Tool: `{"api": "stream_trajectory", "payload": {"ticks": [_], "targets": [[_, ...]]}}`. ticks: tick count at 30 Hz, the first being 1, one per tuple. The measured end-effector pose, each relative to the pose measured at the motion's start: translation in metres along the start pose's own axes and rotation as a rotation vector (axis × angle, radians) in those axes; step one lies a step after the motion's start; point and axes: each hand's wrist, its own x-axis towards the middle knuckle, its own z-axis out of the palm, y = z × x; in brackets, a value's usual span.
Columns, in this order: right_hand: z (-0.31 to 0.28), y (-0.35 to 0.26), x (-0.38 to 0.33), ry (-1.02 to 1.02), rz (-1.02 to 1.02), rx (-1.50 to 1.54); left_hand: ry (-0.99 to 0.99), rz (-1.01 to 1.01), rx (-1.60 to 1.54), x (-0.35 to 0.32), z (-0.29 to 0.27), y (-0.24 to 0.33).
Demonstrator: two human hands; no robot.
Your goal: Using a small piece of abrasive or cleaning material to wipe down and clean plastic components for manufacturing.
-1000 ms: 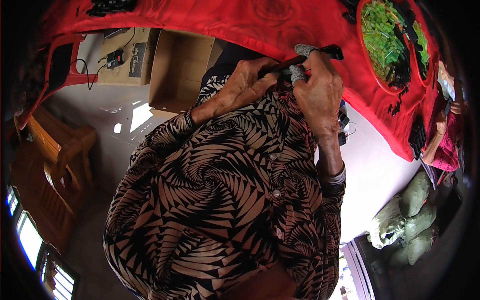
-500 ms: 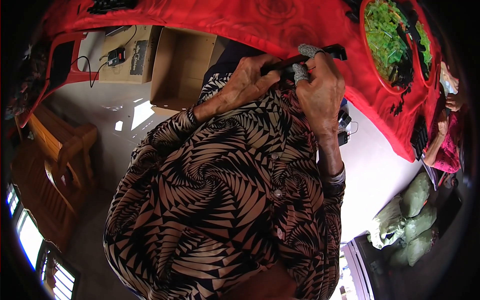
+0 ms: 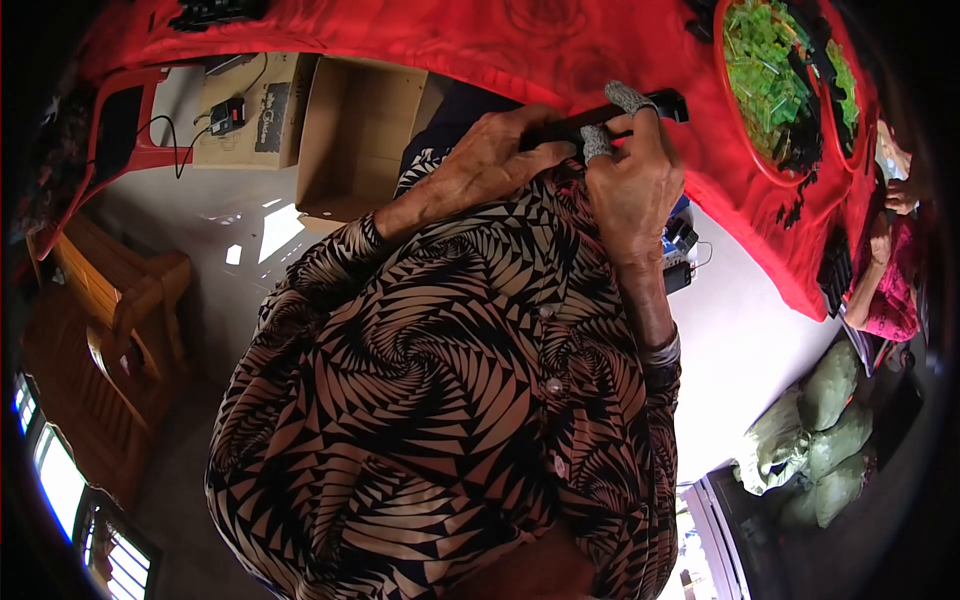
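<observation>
Both my hands are closed on a long dark bar-shaped piece, held slantwise at the near edge of the red cloth-covered table. My left hand grips its lower left end, with the thumb along it. Grey fabric covers two fingers of my right hand, which pinches the piece nearer its far end. That far end is black and blocky and sticks out beyond the fingers. What lies beneath my right fingertips is hidden.
On the table's right stand red-rimmed trays of green clear pieces and black pieces. Open cardboard box and red chair at left; wooden furniture behind. Stuffed pale sacks sit lower right. Another person's arm shows far right.
My left thumb now lies straighter along the dark piece. My right fingers have shifted slightly up and left on it, and the view has moved a little.
</observation>
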Motion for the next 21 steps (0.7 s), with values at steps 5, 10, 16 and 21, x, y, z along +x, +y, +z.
{"api": "stream_trajectory", "payload": {"ticks": [5, 10, 16, 21], "targets": [[0.0, 0.002, -0.001, 0.041, -0.063, 0.058, 0.069, 0.072, 0.146, 0.01, 0.007, 0.001], [-0.011, 0.01, 0.004, 0.312, -0.261, 0.083, 0.023, -0.065, 0.075, 0.01, 0.009, 0.012], [-0.02, 0.032, 0.018, 0.228, -0.074, 0.211, 0.031, -0.123, 0.294, 0.009, 0.012, 0.013], [-0.016, 0.037, 0.022, 0.214, -0.018, 0.354, -0.048, -0.17, 0.165, 0.018, 0.011, 0.011]]}}
